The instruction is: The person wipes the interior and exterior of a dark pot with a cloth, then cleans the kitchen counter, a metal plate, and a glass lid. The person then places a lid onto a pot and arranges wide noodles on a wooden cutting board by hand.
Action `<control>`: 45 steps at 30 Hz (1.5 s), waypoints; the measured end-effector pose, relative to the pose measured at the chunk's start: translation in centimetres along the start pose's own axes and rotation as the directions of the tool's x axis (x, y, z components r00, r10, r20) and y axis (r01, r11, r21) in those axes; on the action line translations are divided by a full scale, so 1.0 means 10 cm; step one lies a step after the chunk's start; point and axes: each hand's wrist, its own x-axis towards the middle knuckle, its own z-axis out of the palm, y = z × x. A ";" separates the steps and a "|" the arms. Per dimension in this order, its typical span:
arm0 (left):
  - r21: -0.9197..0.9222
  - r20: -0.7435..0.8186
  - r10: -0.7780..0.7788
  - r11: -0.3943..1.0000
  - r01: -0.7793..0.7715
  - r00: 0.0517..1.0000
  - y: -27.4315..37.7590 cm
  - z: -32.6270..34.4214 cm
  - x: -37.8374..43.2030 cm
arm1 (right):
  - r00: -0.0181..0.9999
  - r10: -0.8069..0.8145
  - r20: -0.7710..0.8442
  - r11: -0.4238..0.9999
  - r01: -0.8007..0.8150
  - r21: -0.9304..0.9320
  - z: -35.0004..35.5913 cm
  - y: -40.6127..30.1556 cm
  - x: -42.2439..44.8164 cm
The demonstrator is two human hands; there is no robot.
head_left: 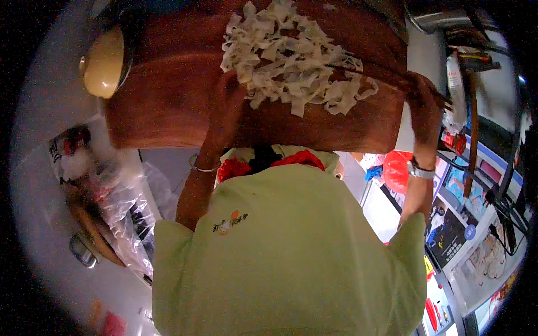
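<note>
A loose heap of pale, flat dough strips [290, 59] lies on a reddish-brown wooden board [164, 96]. My right hand [424, 94], past the board's right edge, grips a pair of dark chopsticks [378, 75]. Their far ends reach into the right side of the heap. At the heap's lower left edge is my left hand [231, 88], close against the strips. It is dim and slightly blurred, so whether its fingers hold a strip cannot be made out.
Left of the board stands a cream-coloured bowl [103, 65]. Clear plastic wrapping [130, 214] lies at lower left. To the right are a wooden stick [471, 134], a red-labelled jar [454, 142], black cables [506, 201] and a printed box [454, 235].
</note>
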 end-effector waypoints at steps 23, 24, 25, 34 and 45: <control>0.120 -0.097 -0.042 0.991 0.053 0.994 -0.29 -0.01 0.02 | 0.999 0.045 -0.021 0.976 -0.039 0.216 0.50 0.22 -0.51; 0.144 -0.108 -0.016 0.989 0.032 0.994 -0.28 -0.03 0.01 | 0.983 0.185 0.012 0.851 -0.166 0.498 0.25 0.43 -0.57; 0.173 -0.119 0.012 0.985 0.009 0.993 -0.26 -0.04 0.00 | 0.947 0.310 0.085 0.552 -0.252 0.794 0.03 0.64 -0.62; 0.066 -0.113 -0.061 0.995 0.069 0.992 -0.23 0.04 -0.02 | 0.914 0.405 0.018 0.613 -0.286 0.737 0.78 0.23 -0.36; 0.102 -0.162 -0.014 0.994 0.031 0.987 -0.20 -0.13 -0.18 | 0.991 -0.009 -0.137 1.000 0.012 0.018 0.36 0.27 -0.11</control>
